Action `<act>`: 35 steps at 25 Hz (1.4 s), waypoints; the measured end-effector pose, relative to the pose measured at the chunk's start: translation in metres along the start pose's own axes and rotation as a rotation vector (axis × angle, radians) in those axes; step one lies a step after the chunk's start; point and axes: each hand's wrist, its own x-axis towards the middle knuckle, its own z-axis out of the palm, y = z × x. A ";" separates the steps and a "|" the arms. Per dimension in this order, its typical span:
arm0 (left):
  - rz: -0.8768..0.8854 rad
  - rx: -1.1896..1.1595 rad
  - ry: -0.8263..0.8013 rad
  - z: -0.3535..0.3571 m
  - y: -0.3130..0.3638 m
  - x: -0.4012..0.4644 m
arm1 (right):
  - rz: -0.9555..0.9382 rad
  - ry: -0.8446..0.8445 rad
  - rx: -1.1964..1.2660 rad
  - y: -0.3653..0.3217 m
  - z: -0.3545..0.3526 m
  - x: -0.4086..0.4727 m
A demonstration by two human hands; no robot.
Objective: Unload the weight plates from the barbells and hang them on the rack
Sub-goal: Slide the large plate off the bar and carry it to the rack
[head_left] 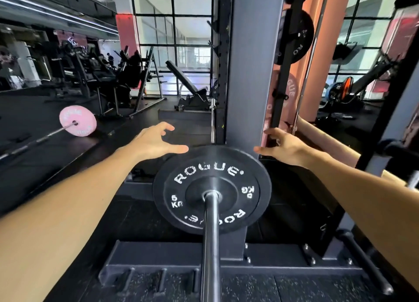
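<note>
Two spread hands, left hand (156, 140), right hand (283, 147), flanking one black plate (192, 179), holding nothing

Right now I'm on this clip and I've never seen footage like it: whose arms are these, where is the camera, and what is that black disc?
There is one picture, taken from a camera worn on a person's head, looking forward and down, so the two bare arms are the wearer's own. The black disc is a weight plate marked 5 KG, sitting on a barbell that points toward the camera. The left hand and right hand are spread open on either side of the plate's upper edge; neither grips anything. Behind stands a grey rack post with another black plate hanging higher up. On the floor to the left lies a second bar with a pink plate.
</note>
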 end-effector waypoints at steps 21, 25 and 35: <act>0.015 -0.303 0.344 0.166 -0.162 0.095 | 0.102 0.317 0.290 0.127 0.165 0.097; 0.036 -0.313 0.312 0.162 -0.160 0.096 | 0.083 0.336 0.334 0.131 0.169 0.093; 0.047 -0.338 0.304 0.155 -0.162 0.028 | 0.099 0.343 0.353 0.118 0.163 0.023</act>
